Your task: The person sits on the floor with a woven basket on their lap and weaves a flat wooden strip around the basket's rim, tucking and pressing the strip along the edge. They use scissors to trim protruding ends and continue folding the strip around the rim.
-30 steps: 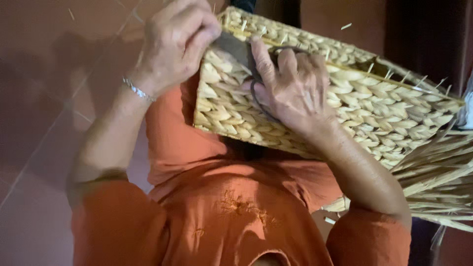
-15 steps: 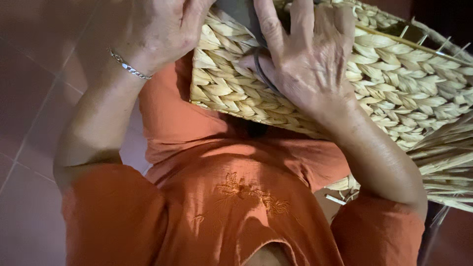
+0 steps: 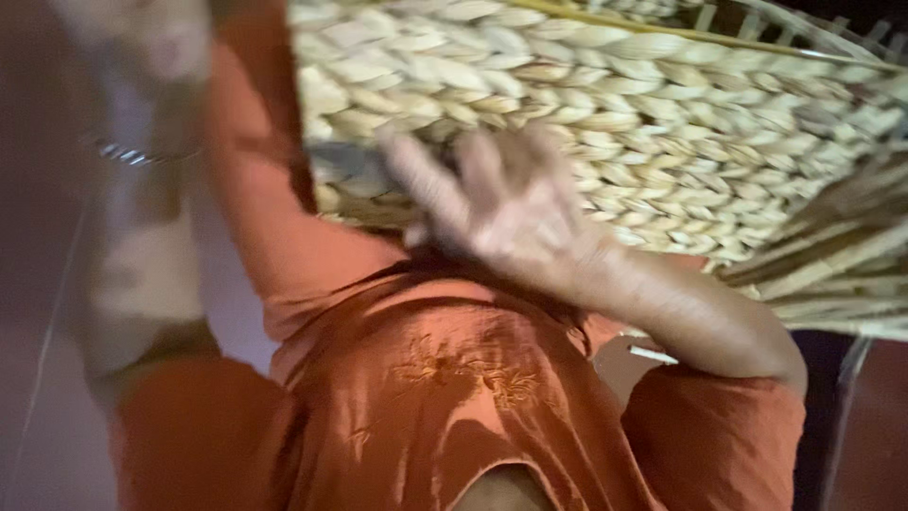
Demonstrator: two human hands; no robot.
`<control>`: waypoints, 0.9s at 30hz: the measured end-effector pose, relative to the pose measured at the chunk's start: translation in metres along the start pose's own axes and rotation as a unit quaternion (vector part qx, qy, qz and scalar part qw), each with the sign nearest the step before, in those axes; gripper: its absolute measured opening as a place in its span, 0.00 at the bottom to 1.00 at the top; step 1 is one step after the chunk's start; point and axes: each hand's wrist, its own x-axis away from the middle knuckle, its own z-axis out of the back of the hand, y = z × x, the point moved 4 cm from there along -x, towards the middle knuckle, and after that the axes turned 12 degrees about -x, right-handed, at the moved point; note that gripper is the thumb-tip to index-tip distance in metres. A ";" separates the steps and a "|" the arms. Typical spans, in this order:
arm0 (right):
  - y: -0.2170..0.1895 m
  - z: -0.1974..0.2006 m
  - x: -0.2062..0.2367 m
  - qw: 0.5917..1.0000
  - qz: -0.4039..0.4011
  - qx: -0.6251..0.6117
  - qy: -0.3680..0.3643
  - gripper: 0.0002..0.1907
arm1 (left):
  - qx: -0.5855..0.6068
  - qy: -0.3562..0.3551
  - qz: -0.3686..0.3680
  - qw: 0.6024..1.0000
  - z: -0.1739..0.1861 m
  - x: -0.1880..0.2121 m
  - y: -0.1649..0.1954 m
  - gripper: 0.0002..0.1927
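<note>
while right hand [image 3: 511,213] lay flat on woven basket [image 3: 643,123], fingers [image 3: 416,175] spread, nothing pinched; basket filled 12 to 3 o'clock. left hand [image 3: 156,43] blurred at 10 o'clock, fingers unreadable. risk: unclamped basket sliding off lap.
</note>
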 end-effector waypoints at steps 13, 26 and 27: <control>-0.015 0.074 0.100 0.945 -0.209 -0.252 -0.003 0.48 | 0.177 -0.160 -0.039 0.970 -0.011 -0.047 0.039 0.06; 0.017 0.109 0.200 0.927 -0.365 -0.059 0.054 0.41 | 0.254 -0.126 0.031 0.959 -0.016 -0.043 0.068 0.11; 0.018 0.110 0.199 0.927 -0.365 -0.055 0.057 0.41 | 0.240 -0.104 0.017 0.965 -0.010 -0.046 0.079 0.16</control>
